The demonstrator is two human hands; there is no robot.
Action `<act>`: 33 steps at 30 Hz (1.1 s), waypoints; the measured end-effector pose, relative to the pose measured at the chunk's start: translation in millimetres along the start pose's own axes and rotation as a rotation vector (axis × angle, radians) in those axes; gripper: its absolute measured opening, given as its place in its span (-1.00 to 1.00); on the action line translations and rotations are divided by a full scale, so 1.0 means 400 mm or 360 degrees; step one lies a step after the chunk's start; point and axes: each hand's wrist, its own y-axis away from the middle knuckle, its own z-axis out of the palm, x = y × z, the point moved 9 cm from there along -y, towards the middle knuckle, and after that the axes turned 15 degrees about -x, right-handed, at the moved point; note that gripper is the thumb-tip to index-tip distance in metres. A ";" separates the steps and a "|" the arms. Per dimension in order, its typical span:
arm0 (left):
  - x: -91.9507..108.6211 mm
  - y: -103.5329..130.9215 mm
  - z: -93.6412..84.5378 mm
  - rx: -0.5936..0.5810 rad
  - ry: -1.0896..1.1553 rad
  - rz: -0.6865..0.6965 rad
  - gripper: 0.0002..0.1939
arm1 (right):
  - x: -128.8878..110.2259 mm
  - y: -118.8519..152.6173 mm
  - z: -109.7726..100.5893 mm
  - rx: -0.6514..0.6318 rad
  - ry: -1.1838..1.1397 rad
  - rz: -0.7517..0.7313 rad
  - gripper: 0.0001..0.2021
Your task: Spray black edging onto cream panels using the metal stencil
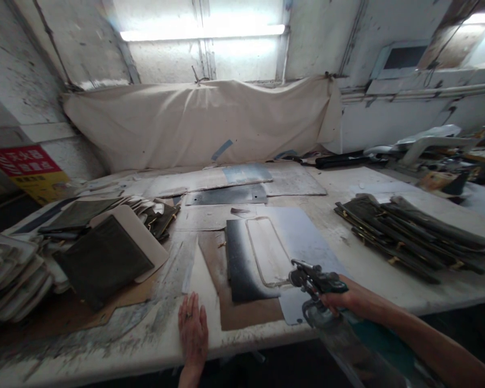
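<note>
Spray gun (313,280) grasped by right hand (343,299), left hand (193,330) released, flat on table (388,280).

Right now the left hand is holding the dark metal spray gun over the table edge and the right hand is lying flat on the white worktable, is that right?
Not quite: the hands are swapped. In the head view, the right hand grips the dark metal spray gun over the table edge, while the left hand lies flat, palm down, on the white worktable.
</note>
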 end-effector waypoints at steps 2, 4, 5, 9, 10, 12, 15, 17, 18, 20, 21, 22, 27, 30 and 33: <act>0.002 0.001 -0.003 0.0010 -0.0003 0.0001 -0.56 | 0.035 0.023 -0.021 0.0115 -0.0035 0.0052 -0.89; 0.004 0.001 0.000 -0.0010 -0.0006 0.0006 -0.57 | 0.079 0.050 -0.048 0.0243 -0.0051 0.0106 -0.87; 0.006 0.002 0.001 -0.0023 -0.0010 0.0013 -0.57 | 0.099 0.064 -0.061 0.0300 -0.0048 0.0119 -0.85; 0.013 0.006 0.002 -0.0028 -0.0061 0.0047 -0.58 | 0.132 0.111 -0.085 0.0438 -0.0027 0.0146 -0.78; 0.014 0.008 0.000 -0.0020 -0.0087 0.0051 -0.59 | 0.121 0.116 -0.082 0.0455 -0.0018 0.0129 -0.81; 0.016 0.010 -0.003 -0.0013 -0.0139 0.0054 -0.58 | 0.075 0.112 -0.058 0.0409 0.0002 0.0055 -0.87; 0.017 0.013 -0.010 0.0004 -0.0187 0.0055 -0.58 | -0.016 0.076 -0.006 0.0274 0.0023 -0.0070 -0.89; 0.013 0.015 -0.015 0.0020 -0.0195 0.0049 -0.58 | -0.064 0.041 0.019 0.0236 0.0044 -0.0078 -0.89; 0.010 0.015 -0.016 0.0026 -0.0191 0.0044 -0.58 | -0.083 0.024 0.026 0.0237 0.0051 -0.0069 -0.89; 0.003 0.015 -0.017 0.0028 -0.0174 0.0035 -0.58 | -0.111 -0.009 0.036 0.0234 0.0057 -0.0044 -0.89; -0.001 0.015 -0.016 0.0025 -0.0162 0.0033 -0.58 | -0.122 -0.022 0.039 0.0237 0.0060 -0.0044 -0.89; -0.005 0.015 -0.015 0.0021 -0.0147 0.0033 -0.57 | -0.127 -0.034 0.043 0.0229 0.0060 -0.0034 -0.88; -0.021 0.014 -0.012 0.0001 -0.0044 0.0023 -0.56 | -0.099 -0.052 0.071 0.0126 0.0046 0.0035 -0.90; -0.025 0.014 -0.014 0.0000 0.0005 0.0013 -0.56 | -0.072 -0.032 0.096 0.0052 0.0020 0.0026 -0.90; -0.025 0.012 -0.012 -0.0017 0.0015 0.0012 -0.56 | -0.049 -0.009 0.107 0.0049 -0.0067 0.0089 -0.90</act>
